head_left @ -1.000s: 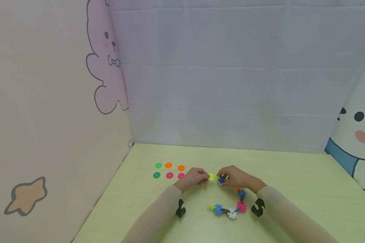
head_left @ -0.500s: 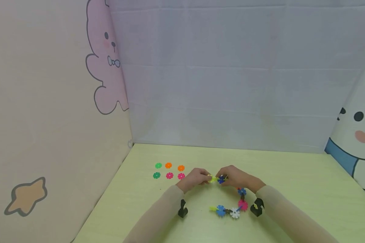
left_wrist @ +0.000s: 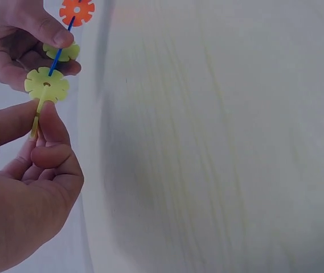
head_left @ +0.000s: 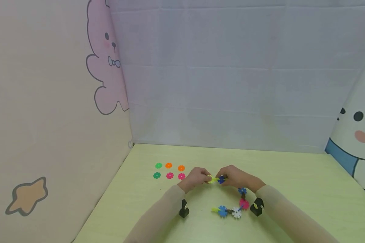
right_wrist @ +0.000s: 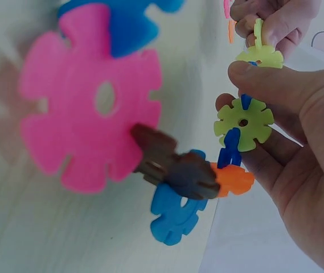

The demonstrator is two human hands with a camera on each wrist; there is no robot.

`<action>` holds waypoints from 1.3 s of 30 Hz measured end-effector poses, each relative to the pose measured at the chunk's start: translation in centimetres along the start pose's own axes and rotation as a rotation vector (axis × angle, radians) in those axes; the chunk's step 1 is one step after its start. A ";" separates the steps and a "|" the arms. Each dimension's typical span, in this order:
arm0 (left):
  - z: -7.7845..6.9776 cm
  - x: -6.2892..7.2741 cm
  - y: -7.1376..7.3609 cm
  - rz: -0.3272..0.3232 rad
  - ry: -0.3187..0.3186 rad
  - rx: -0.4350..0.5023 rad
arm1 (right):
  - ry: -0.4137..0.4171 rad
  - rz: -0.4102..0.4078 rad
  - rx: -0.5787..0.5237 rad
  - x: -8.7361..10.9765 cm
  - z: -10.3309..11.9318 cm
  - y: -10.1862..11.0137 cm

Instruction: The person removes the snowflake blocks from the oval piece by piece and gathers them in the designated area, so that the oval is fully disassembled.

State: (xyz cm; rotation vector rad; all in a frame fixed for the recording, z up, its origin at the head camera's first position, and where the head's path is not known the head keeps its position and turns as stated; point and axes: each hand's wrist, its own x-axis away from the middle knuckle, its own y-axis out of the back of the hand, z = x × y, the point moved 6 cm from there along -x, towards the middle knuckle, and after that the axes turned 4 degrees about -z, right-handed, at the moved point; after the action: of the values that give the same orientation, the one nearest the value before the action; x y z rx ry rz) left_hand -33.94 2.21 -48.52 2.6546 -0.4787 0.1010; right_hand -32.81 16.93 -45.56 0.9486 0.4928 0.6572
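Observation:
In the left wrist view, my left hand (left_wrist: pixel 33 187) pinches a yellow notched disc (left_wrist: pixel 36 124), seen edge-on, between thumb and forefinger. It meets another yellow disc (left_wrist: pixel 46 85), which shows its face and ends a chain of interlocked snowflake discs. My right hand (head_left: pixel 235 176) grips the chain close by, its thumb over a dark blue disc (head_left: pixel 221 179). From there, in the right wrist view, the chain runs through a yellow disc (right_wrist: pixel 244 126), an orange disc (right_wrist: pixel 236 179), a blue disc (right_wrist: pixel 176 219), brown pieces (right_wrist: pixel 179 170) and a pink disc (right_wrist: pixel 93 105).
The chain curves toward me on the pale table (head_left: pixel 286 189), through a white disc (head_left: pixel 236 213) and a blue disc (head_left: pixel 222 211) to a yellow end piece (head_left: pixel 214 210). Several loose discs, including a green one (head_left: pixel 156 175) and an orange one (head_left: pixel 168 165), lie at the left.
My left hand has shifted slightly right, and the yellow pieces between the hands have turned. The near end of the chain has slid a little to the right.

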 end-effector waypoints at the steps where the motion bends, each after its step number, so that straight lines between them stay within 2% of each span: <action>1: -0.1 0.0 0.0 -0.009 0.002 -0.008 | 0.002 0.000 -0.001 0.0 0.0 0.0; 9: -0.4 0.1 0.2 -0.057 0.017 -0.022 | 0.007 -0.006 0.014 -0.1 0.0 0.2; 15: 0.0 -0.2 0.2 -0.011 -0.020 0.051 | -0.017 -0.015 0.012 -0.2 -0.1 0.5; 18: 0.4 -0.3 0.2 0.002 -0.016 0.073 | -0.015 -0.009 0.002 -0.3 0.0 0.4; 23: 0.4 0.0 0.3 -0.042 0.018 0.039 | 0.004 -0.001 0.005 -0.1 0.1 0.2; 26: 0.0 0.3 0.5 -0.075 0.030 -0.024 | -0.004 0.000 0.018 -0.1 0.1 0.1; 31: -0.2 0.5 1.1 -0.085 0.052 -0.113 | -0.041 0.003 0.038 -0.1 -0.4 -0.1; 35: 0.2 0.4 1.7 -0.076 0.045 -0.110 | -0.050 0.000 0.042 0.0 -0.8 -0.1; 39: 0.8 0.6 2.5 -0.069 0.020 -0.067 | -0.040 0.002 0.030 0.2 -0.9 -0.1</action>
State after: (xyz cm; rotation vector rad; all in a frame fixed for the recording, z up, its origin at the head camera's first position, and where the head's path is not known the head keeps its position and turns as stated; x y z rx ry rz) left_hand -34.31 -0.46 -48.16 2.5990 -0.3764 0.0885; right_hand -33.24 17.54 -46.07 0.9891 0.4674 0.6323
